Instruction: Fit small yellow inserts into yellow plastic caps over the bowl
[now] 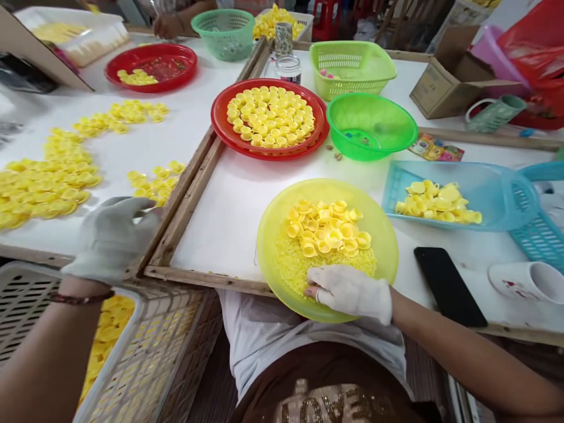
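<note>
White tabletop (215, 229) split by wood strips (198, 176), surface crowded. R hand, gloved (352, 291), dips into yellow plate (271, 229) at front edge; fingers narrow, tips in yellow granules (291, 264), can't tell if gripping any. Yellow cups (324, 226) heaped just behind, same plate. L hand, gloved (117, 232), is over the L section beside a small yellow pile (156, 182); fingers curled, contents unclear. Crate w/ yellow pcs (127, 358) below. Red plate (220, 129) of cups farther back, nr green bowl (399, 132). To R: blue tray (489, 182), phone (449, 285), tipped mug (506, 282). Back of rm: carton (443, 88), red stool (326, 17), co-worker's hand (167, 26) nr far L edge.
</note>
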Demonstrator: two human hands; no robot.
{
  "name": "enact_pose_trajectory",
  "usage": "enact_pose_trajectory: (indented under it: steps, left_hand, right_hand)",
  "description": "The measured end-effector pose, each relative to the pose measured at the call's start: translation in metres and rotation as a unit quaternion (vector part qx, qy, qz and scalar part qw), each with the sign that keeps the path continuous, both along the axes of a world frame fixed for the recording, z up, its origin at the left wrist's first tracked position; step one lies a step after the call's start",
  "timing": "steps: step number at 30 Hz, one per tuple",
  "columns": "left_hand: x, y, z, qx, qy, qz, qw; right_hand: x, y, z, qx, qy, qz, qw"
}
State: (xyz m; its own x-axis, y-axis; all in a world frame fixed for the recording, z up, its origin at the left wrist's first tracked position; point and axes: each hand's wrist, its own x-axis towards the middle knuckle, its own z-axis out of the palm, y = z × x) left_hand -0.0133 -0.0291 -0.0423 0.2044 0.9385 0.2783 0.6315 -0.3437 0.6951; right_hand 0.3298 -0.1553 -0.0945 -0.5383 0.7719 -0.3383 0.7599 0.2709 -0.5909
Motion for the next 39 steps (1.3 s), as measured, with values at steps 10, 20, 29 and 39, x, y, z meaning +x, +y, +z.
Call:
enact_pose_trajectory:
  steps: [10,20,29,39]
  left_hand:
    - [0.18,-0.036,-0.038,0.07,0.348,-0.333,0.874]
    - [0.179,-0.053,-0.039,-0.14,0.082,-0.309,0.937]
    - [0.182,-0.063,-0.045,-0.191,-0.005,-0.302,0.934]
    - [0.161,-0.065,-0.036,-0.252,-0.1,-0.271,0.924]
  right_hand:
    - [0.019,0.017,0.013,-0.226,0.533,-0.378,0.722]
    - [0.002,0.034,0.033,-0.083,0.651,-0.409,0.635]
    - [-0.01,0.037,0.029,-0.011,0.643,-0.394,0.657]
    - [0.02,0.02,0.026,-0.021,0.521,-0.394,0.757]
